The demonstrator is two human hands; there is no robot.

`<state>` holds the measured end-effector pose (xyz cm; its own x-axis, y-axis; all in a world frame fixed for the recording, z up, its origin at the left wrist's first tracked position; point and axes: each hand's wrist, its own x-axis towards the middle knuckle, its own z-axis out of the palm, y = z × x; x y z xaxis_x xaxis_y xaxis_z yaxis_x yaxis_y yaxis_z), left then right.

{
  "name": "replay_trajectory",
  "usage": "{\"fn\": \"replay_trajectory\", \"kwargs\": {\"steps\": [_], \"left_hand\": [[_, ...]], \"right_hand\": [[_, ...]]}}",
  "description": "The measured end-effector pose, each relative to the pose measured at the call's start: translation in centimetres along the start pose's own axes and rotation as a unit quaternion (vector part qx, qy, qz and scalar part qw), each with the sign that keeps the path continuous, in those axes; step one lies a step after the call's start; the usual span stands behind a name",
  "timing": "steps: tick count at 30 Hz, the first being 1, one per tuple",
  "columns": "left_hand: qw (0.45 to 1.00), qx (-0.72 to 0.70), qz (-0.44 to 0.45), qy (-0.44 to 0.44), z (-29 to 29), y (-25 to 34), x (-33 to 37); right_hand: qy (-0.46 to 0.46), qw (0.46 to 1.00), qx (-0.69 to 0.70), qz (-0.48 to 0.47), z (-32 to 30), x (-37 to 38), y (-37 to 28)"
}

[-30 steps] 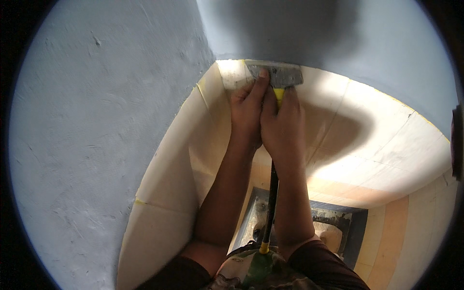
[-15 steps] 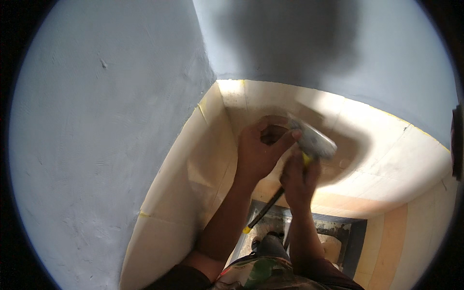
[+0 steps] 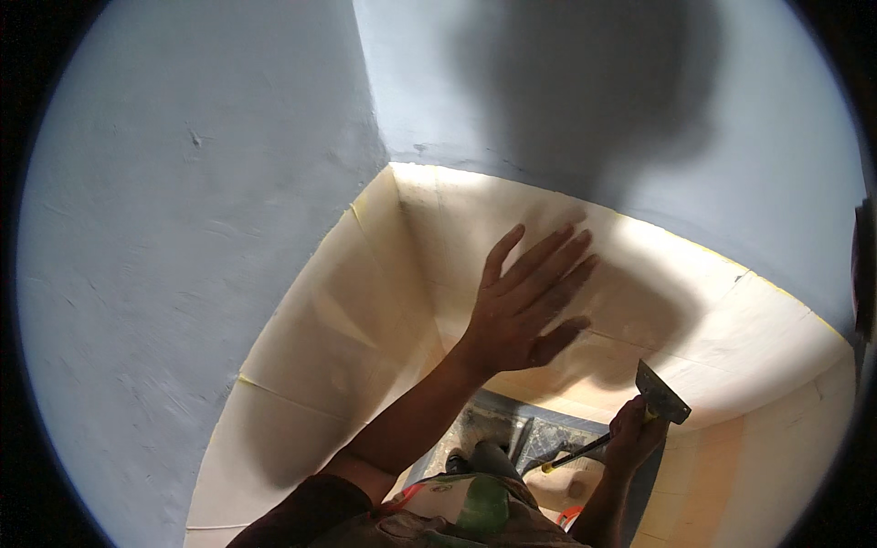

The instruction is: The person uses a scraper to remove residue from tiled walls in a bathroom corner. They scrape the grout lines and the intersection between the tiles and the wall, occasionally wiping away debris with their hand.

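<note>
My left hand (image 3: 523, 306) is stretched out with its fingers spread, in front of the cream-tiled wall (image 3: 457, 215) near the corner. It holds nothing; whether the fingertips touch the tiles I cannot tell. Lower and to the right, my right hand (image 3: 634, 435) is wrapped round a scraper (image 3: 661, 393). The scraper has a wide flat metal blade, smudged grey, pointing up and away. Its dark handle runs down to the left below the hand and ends in a yellow tip.
Above the tiles, grey-coated walls (image 3: 201, 228) meet in a corner, with a dark shadow on the far one. More tiles with an orange band (image 3: 717, 466) line the right side. Below lie a dark-bordered floor (image 3: 534, 411), my shoe and a pale object (image 3: 566, 484).
My hands have moved apart. The left has left the scraper's blade and opened out over the tiles; the right has carried the scraper down and to the right.
</note>
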<state>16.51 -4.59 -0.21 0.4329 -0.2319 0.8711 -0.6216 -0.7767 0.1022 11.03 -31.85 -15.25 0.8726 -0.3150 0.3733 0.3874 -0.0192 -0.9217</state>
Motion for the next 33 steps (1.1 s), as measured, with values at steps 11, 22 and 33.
{"fn": "replay_trajectory", "kwargs": {"steps": [11, 22, 33], "left_hand": [[0.874, -0.248, -0.372, -0.192, 6.0, 3.6, -15.4], [0.955, 0.197, -0.216, 0.041, -1.5, -1.2, 2.5], [0.978, -0.027, -0.191, -0.077, -0.8, 1.3, -7.7]], "right_hand": [[0.120, 0.980, -0.146, -0.063, -4.3, 2.7, 0.8], [-0.086, 0.984, -0.118, -0.104, -2.1, 3.9, 0.5], [-0.148, 0.987, -0.061, -0.021, -1.1, 4.6, 1.5]]}}
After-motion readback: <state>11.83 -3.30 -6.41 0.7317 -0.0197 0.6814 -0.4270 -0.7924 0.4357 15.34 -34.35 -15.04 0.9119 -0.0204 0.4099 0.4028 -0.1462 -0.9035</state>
